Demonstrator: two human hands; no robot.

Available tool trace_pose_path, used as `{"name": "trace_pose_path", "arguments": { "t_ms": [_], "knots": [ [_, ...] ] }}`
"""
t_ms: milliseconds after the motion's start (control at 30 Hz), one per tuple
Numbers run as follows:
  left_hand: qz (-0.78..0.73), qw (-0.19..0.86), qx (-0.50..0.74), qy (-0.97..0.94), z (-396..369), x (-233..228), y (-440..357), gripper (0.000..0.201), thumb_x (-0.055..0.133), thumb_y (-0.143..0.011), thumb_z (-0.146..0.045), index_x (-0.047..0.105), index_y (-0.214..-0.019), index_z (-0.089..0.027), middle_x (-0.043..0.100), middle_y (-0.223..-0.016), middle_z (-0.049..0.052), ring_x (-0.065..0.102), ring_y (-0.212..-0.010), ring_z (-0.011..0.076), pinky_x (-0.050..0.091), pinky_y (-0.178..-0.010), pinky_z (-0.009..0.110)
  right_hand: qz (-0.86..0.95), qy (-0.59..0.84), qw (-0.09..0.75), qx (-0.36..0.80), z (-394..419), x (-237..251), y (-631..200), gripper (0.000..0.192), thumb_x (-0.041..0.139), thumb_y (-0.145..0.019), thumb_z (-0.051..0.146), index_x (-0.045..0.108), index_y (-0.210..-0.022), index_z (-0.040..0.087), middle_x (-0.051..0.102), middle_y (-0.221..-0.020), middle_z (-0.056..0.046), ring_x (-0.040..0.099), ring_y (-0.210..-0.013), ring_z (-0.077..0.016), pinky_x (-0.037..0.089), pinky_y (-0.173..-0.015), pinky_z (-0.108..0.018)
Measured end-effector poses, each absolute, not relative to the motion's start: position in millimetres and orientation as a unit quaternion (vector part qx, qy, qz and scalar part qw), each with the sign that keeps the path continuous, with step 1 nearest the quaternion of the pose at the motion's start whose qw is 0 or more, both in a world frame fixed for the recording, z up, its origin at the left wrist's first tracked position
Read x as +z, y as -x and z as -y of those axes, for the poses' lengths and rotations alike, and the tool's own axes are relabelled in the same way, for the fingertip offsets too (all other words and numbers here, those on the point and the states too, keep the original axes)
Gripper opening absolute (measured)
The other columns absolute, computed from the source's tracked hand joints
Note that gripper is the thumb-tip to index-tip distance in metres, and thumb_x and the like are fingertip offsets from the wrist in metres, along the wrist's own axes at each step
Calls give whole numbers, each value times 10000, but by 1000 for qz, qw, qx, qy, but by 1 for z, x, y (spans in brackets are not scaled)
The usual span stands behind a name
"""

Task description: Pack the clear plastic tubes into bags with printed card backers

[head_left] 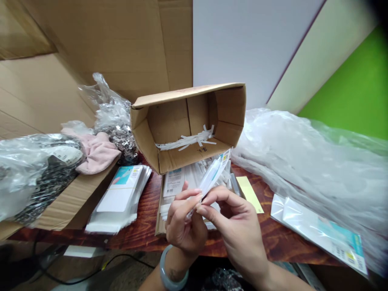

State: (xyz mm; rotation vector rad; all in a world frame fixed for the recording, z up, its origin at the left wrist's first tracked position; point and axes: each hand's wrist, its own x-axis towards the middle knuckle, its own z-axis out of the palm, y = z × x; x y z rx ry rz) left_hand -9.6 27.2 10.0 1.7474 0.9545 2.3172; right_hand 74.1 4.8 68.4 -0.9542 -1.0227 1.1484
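Note:
Close together over the table front, my left hand (184, 220) and my right hand (239, 226) pinch the near end of a clear plastic packet with a printed card (212, 176) inside. The packet tilts up and away from me, its teal and yellow print at the far end. Both hands have their fingertips pressed on its edge, almost touching each other. Beneath them lies a shallow cardboard tray (158, 220) holding white cards and small clear pieces, partly hidden by my hands. Behind the packet, a cardboard box (169, 117) lies on its side with its opening toward me and white strips inside.
Left of the tray lies a stack of bagged cards (113, 198). Farther left are plastic bags of small metal parts (54, 178) and a pink cloth (98, 153). On the right are a yellow paper (250, 194), more packets (321, 230) and a heap of plastic bags (303, 161).

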Motion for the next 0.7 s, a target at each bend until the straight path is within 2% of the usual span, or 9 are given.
{"name": "trace_pose_path", "arguments": {
  "t_ms": [167, 267, 500, 700],
  "knots": [
    [-311, 14, 739, -597, -27, 14, 13, 221, 580, -874, -33, 652, -1060, -129, 662, -877, 39, 685, -890, 203, 556, -925, 527, 416, 416, 606, 534, -3, 67, -76, 98, 799, -733, 233, 712, -778, 240, 682, -784, 32, 650, -763, -103, 527, -756, -216],
    [-303, 14, 741, -599, -26, 14, 14, 230, 572, -875, -27, 647, -1069, -123, 668, -904, 46, 683, -903, 205, 547, -937, 548, 430, 414, 605, 527, -2, 67, -77, 85, 798, -734, 223, 718, -760, 237, 669, -777, 35, 649, -770, -97, 526, -774, -207],
    [-312, 12, 731, -607, -24, 14, 15, 235, 565, -880, -45, 647, -1074, -149, 677, -901, 42, 686, -906, 203, 541, -949, 548, 421, 403, 613, 533, -1, 71, -78, 117, 816, -708, 183, 720, -753, 233, 657, -763, 37, 645, -747, -86, 526, -701, -159],
    [-318, 7, 729, -606, -23, 18, 16, 197, 559, -889, -66, 642, -1049, -144, 678, -878, 42, 687, -887, 200, 554, -930, 531, 409, 404, 615, 540, 0, 69, -77, 99, 813, -717, 216, 718, -743, 232, 665, -767, 27, 648, -728, -102, 545, -662, -180]
  ]
}}
